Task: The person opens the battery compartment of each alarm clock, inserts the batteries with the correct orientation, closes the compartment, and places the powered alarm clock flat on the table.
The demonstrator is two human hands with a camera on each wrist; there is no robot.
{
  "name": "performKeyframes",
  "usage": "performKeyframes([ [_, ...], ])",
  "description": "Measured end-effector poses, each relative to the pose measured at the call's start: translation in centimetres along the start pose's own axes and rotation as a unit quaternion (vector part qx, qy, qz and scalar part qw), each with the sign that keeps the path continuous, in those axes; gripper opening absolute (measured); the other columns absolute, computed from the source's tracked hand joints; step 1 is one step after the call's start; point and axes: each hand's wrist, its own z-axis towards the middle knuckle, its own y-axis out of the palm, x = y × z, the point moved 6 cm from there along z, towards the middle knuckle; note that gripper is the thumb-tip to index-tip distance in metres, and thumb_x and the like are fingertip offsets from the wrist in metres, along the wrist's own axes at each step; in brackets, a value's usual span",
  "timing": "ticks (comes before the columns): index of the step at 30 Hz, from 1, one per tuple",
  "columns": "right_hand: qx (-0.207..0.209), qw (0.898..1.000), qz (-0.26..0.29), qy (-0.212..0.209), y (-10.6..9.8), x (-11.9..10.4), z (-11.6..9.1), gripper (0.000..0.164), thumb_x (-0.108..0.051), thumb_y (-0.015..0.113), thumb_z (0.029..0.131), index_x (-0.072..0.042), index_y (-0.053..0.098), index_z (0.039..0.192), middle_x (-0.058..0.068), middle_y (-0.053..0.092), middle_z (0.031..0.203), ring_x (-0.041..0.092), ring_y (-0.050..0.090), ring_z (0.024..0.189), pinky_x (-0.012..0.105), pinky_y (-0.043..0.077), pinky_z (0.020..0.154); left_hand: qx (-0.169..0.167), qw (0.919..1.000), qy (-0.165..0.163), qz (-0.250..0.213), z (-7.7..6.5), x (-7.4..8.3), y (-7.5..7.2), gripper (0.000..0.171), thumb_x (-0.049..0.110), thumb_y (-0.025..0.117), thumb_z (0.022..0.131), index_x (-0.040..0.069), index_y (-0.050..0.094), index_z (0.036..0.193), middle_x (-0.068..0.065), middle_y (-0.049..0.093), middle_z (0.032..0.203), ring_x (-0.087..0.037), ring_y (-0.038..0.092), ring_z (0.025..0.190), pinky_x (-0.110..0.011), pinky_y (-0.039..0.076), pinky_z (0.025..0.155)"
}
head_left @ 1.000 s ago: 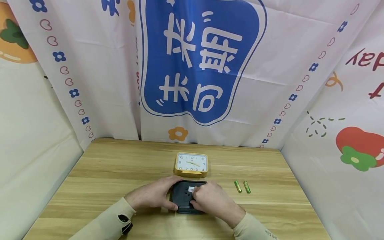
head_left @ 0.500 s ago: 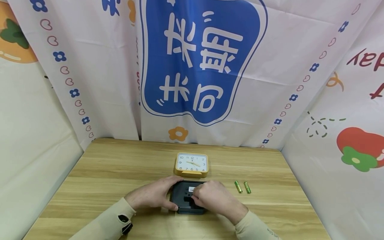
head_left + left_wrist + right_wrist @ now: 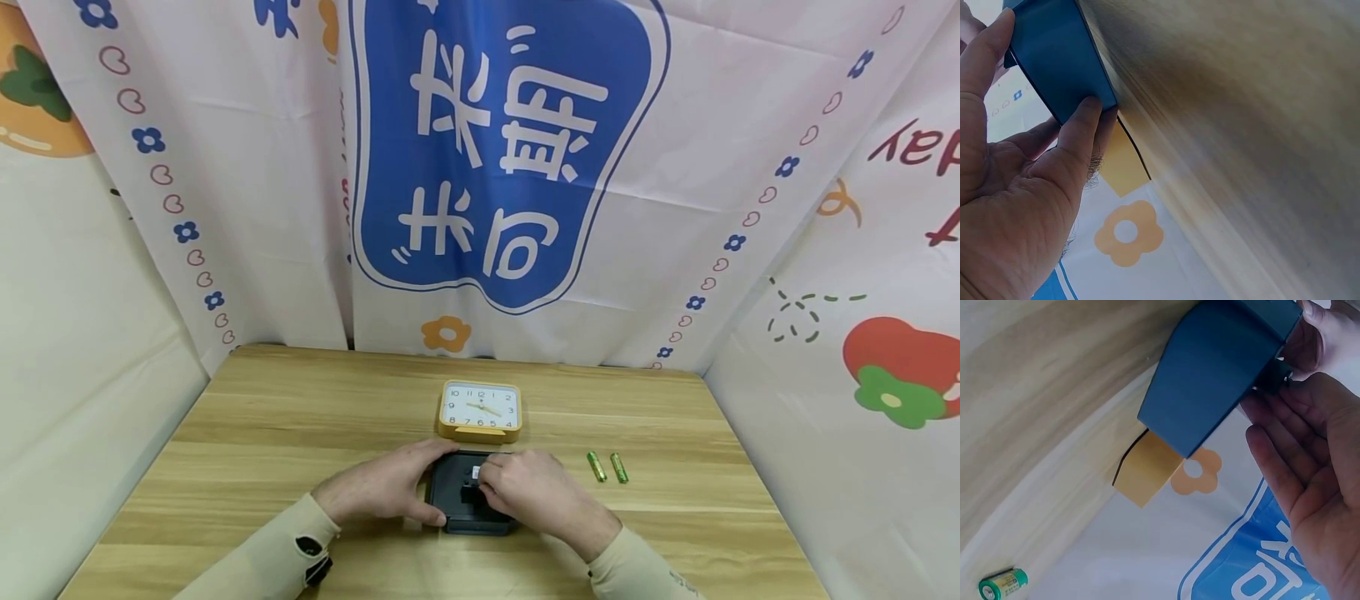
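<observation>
A dark blue clock lies face down on the table, its black back up with a small white label. My left hand grips its left side, thumb at the near corner and fingers round the far edge. Over the right part of the back, my right hand has curled fingers and thumb at the raised black clock movement, which they partly hide. In the left wrist view, the left fingers lie along the clock's blue side.
A yellow clock with a white dial lies face up just beyond the blue one. Two green batteries lie side by side to the right. Printed white cloth hangs behind the wooden table.
My right hand's fingertips have shifted slightly away from me on the clock's back, uncovering more of the black movement and covering part of the label. My left hand keeps its grip.
</observation>
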Motion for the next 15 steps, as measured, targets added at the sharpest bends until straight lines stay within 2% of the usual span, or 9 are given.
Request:
performKeyframes([
  [7,0.014,1.0,-0.002,0.015,-0.8,0.8,-0.4,0.009,-0.026,0.088,0.106,-0.021,0.083,0.1,-0.01,0.084,0.095,0.002,0.075,0.075,0.018,0.061,0.061,0.0,1.0,0.001,0.0,-0.1,0.2,0.0,0.106,0.035,0.107,0.087,0.003,0.053,0.172,-0.013,0.064,0.169,-0.032,0.063,0.154,-0.063,0.052,0.133],
  [15,0.009,0.999,0.016,0.043,-1.2,2.2,-0.8,0.006,-0.022,0.088,0.104,-0.02,0.084,0.101,-0.009,0.084,0.098,0.002,0.076,0.078,0.019,0.065,0.066,-0.001,0.9999,-0.005,-0.014,-0.1,0.0,0.0,0.107,0.033,0.107,0.086,0.002,0.052,0.172,-0.015,0.063,0.17,-0.034,0.062,0.157,-0.066,0.049,0.136],
])
